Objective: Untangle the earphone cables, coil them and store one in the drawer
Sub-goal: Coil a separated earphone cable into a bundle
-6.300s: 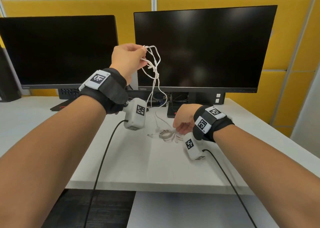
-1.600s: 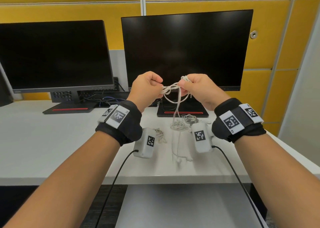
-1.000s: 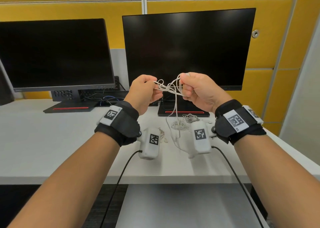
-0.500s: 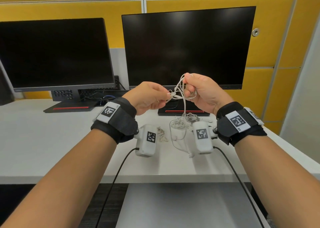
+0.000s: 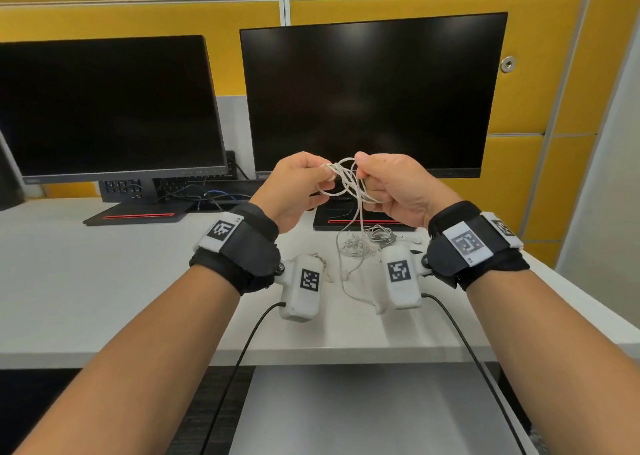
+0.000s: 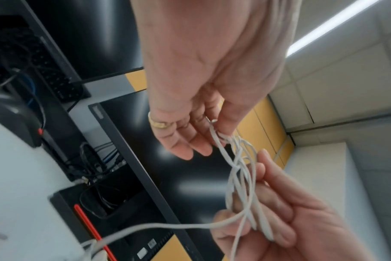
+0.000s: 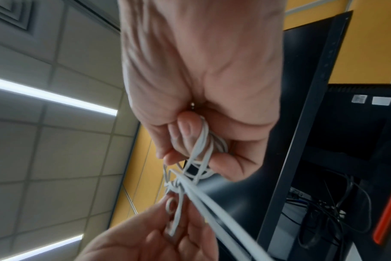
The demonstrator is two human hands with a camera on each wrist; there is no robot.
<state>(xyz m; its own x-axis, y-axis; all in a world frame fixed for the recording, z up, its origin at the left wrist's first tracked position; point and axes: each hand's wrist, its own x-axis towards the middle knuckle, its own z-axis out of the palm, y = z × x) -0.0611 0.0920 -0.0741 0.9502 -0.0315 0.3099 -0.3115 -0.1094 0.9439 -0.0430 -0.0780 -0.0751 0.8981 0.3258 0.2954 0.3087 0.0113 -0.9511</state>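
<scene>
A tangle of white earphone cable [image 5: 346,182] hangs between my two hands in front of the right monitor. My left hand [image 5: 325,177] pinches a strand between thumb and forefinger [image 6: 214,127]. My right hand [image 5: 362,179] has its fingers curled round several loops [image 7: 203,146]. The knot [image 7: 179,181] sits between the hands. From it a strand drops to a loose heap of cable [image 5: 356,245] on the white desk [image 5: 104,281]. A second, greyish coiled earphone [image 5: 381,233] lies beside that heap. A third, beige one [image 5: 323,264] shows partly behind the left wrist camera.
Two dark monitors [image 5: 104,108] [image 5: 374,94] stand at the back of the desk, their bases [image 5: 135,214] and black cables [image 5: 194,195] behind my hands. A grey surface [image 5: 346,402] lies below the desk's front edge. Yellow wall panels [image 5: 519,177] close the back.
Earlier my left hand held the bundle high alone while the right was down at the desk. Now both hold it at chest height. In the last half second the loops have spread wider between them.
</scene>
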